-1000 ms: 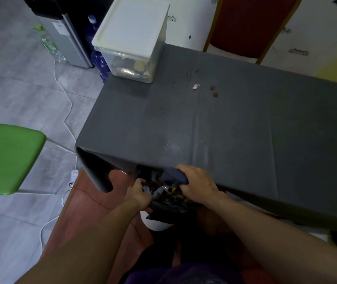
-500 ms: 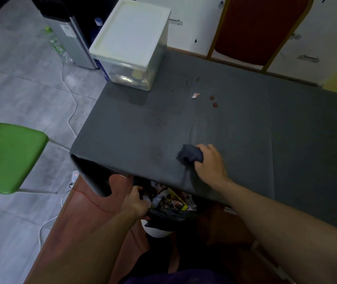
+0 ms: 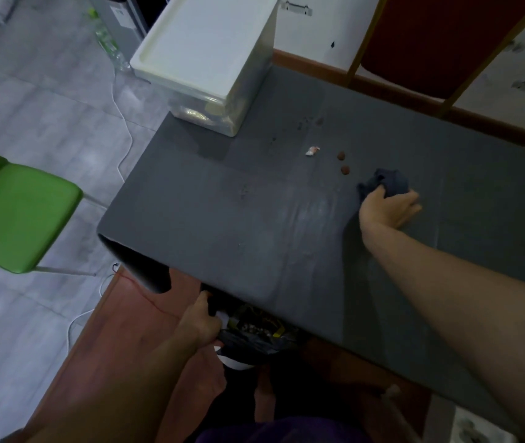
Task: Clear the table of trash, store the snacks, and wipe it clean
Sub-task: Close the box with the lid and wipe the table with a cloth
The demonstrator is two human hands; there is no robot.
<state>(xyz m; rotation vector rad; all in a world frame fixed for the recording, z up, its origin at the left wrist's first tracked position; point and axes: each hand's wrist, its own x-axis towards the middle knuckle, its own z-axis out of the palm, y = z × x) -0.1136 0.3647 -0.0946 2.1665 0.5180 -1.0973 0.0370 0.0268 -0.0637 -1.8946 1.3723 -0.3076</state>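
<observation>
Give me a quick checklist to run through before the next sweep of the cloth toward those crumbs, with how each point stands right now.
1. Cloth in hand: ok. The right hand grips the dark cloth on the table.
2. Crumbs within the sweep: ok. Two brown crumbs lie just left of the cloth, apart from it.
3. Trash off the table: not ok. A white wrapper scrap lies left of the crumbs.
4. Bag held ready: ok. The left hand holds the black trash bag below the near table edge.
5. Room in the bag: cannot tell; the table hides part of it.
</observation>
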